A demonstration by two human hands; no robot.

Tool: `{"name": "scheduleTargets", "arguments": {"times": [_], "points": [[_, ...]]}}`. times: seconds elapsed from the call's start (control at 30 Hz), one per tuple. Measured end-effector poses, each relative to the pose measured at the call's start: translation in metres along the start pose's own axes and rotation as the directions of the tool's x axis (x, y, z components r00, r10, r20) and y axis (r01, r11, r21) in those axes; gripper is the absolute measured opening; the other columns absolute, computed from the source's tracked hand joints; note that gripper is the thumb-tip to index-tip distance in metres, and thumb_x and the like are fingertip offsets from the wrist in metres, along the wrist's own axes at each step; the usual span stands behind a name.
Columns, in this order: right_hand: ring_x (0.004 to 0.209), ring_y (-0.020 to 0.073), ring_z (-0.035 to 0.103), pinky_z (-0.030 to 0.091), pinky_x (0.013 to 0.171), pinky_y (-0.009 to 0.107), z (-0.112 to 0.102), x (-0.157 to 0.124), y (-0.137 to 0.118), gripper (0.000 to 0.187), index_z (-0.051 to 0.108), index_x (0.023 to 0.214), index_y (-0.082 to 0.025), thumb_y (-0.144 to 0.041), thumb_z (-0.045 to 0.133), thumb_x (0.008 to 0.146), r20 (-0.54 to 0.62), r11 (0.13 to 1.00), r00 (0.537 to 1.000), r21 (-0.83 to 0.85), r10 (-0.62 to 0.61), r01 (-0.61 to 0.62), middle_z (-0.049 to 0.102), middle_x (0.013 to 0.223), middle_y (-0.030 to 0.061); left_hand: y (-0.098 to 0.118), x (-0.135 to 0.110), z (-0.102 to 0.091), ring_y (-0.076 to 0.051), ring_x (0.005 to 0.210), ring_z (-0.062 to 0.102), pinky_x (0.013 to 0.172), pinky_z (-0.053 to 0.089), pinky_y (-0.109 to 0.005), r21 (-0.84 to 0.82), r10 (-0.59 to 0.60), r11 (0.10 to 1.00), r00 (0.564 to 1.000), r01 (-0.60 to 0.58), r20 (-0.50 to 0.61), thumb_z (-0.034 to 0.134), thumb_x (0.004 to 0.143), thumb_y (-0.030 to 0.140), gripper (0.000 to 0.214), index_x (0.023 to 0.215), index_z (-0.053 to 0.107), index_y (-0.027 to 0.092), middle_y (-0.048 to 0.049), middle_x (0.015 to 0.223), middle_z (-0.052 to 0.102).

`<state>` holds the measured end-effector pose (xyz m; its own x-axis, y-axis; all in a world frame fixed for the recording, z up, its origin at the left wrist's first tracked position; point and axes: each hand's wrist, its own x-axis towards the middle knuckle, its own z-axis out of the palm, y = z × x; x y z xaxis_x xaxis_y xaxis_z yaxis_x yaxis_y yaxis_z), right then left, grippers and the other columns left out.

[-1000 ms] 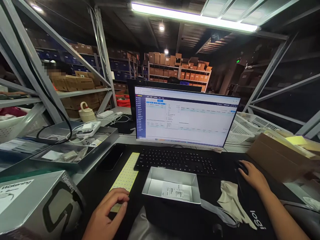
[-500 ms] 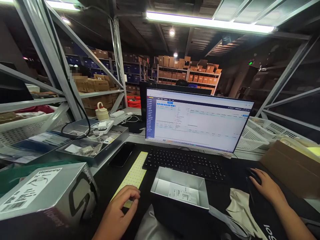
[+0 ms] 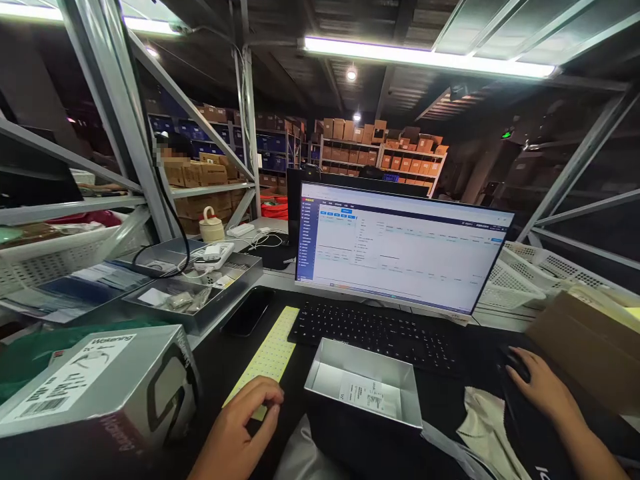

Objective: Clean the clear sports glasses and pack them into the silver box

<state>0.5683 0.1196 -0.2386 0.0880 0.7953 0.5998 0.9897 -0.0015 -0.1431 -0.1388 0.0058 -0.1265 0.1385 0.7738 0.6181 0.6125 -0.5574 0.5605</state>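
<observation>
My right hand [image 3: 545, 388] rests over a black computer mouse [image 3: 518, 363] at the right of the desk. In front of the open silver box [image 3: 364, 383], to its left, my left hand [image 3: 245, 427] holds nothing; its fingers curve loosely, with the thumb apart. It lies over the near end of a yellow sheet [image 3: 267, 345] printed with rows of small marks. A label or printed paper [image 3: 367, 393] shows inside the box. Behind the box stand a black keyboard [image 3: 370, 331] and a lit monitor [image 3: 400, 250] showing a page of tables.
A large silver printed box [image 3: 100, 393] sits at the left front. A phone [image 3: 249, 312] and a grey tray [image 3: 195, 313] of small items lie behind it. At right are a beige cloth [image 3: 486, 427], a cardboard box [image 3: 587, 353] and white baskets [image 3: 515, 277].
The head view has shifted slightly, so the desk and monitor appear a little lower and further right. Both hands keep nearly the same places, the right one on the mouse.
</observation>
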Motion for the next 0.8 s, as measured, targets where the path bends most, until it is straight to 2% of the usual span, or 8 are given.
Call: {"name": "scheduleTargets", "arguments": {"times": [0.37,0.7,0.8], "points": [[0.120,0.0316,0.061,0.047,0.108,0.048,-0.015,0.000,-0.023,0.053,0.060,0.125,-0.016,-0.049,0.043,0.087,0.039,0.998,0.998,-0.003,0.059,-0.059,0.061,0.128,0.0177,-0.006,-0.002,0.002,-0.010,0.080,0.070,0.076,0.053,-0.011,0.019,0.113,0.993,0.993,-0.113,-0.031,0.058,0.092,0.025,0.003,0.091,0.061,0.026,0.0023,0.087,0.070],[0.124,0.0302,0.058,0.047,0.108,0.047,-0.014,-0.002,-0.020,0.048,0.061,0.127,-0.022,-0.046,0.048,0.088,0.050,0.997,0.995,0.007,0.081,-0.081,0.059,0.131,0.0130,-0.005,0.001,0.002,-0.011,0.081,0.072,0.075,0.055,-0.012,0.050,0.164,0.985,0.986,-0.163,-0.019,0.057,0.094,0.029,0.006,0.094,0.063,0.026,0.0019,0.089,0.072],[0.120,0.0283,0.061,0.052,0.102,0.044,-0.014,-0.004,-0.011,0.046,0.061,0.127,-0.023,-0.041,0.047,0.087,0.058,0.994,0.993,0.010,0.105,-0.106,0.060,0.133,0.0117,-0.003,0.002,0.002,-0.011,0.081,0.072,0.074,0.056,-0.012,0.052,0.168,0.985,0.986,-0.166,-0.023,0.057,0.094,0.032,0.008,0.094,0.063,0.027,0.0019,0.089,0.073]]}}
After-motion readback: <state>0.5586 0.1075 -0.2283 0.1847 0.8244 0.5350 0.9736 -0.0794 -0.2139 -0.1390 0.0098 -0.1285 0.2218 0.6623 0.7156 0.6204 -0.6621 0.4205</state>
